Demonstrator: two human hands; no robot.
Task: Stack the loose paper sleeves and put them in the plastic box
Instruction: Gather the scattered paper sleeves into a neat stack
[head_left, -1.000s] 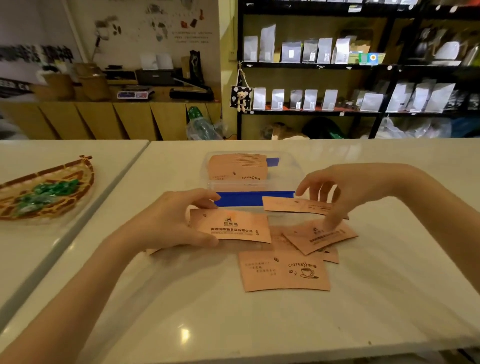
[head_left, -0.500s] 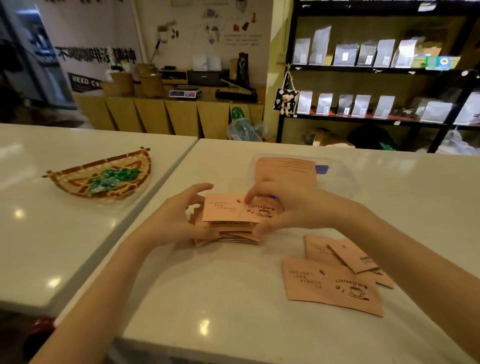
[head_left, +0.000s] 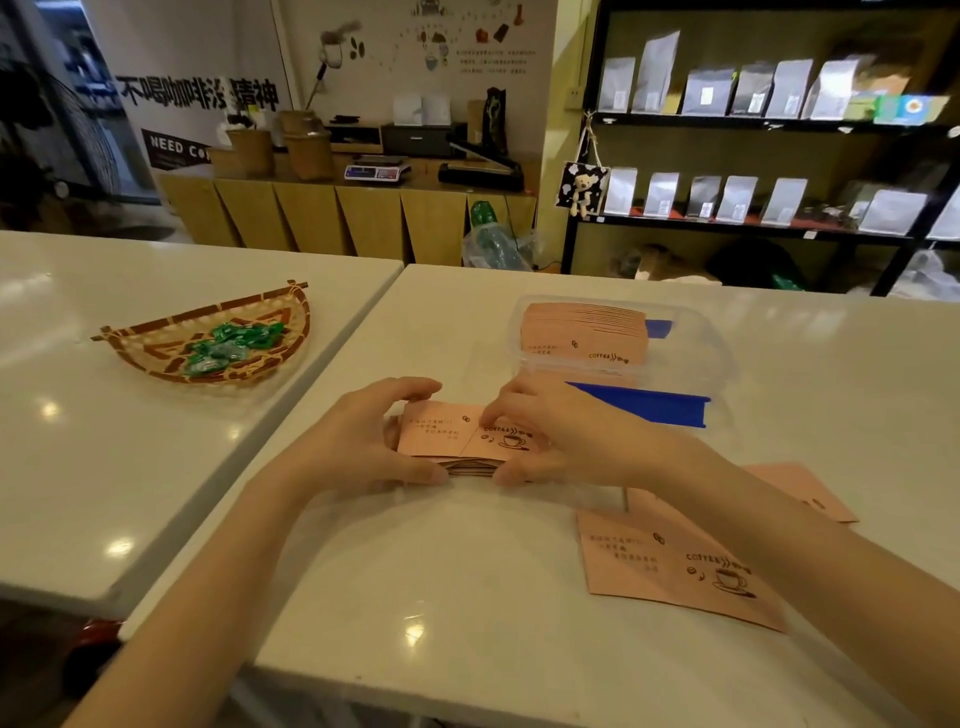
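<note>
A small stack of pink paper sleeves (head_left: 457, 439) rests on the white table, squeezed between both hands. My left hand (head_left: 363, 441) grips its left end, thumb at the near edge. My right hand (head_left: 550, 431) holds the right end, fingers on top. Just behind stands the clear plastic box (head_left: 696, 358) with a blue clip, holding a stack of sleeves (head_left: 584, 335). Loose sleeves lie to the right: one printed with a coffee cup (head_left: 670, 566) near the front, others (head_left: 810, 491) partly hidden by my right forearm.
A woven basket (head_left: 156, 348) with green wrapped sweets sits on the neighbouring table at left, across a narrow gap. Black shelves (head_left: 753, 124) with grey pouches and a wooden counter (head_left: 343, 213) stand beyond the table's far edge.
My right hand carried a loose sleeve from the right onto the stack in my left hand. Both hands now close on the stack, squaring it. The view has swung left.
</note>
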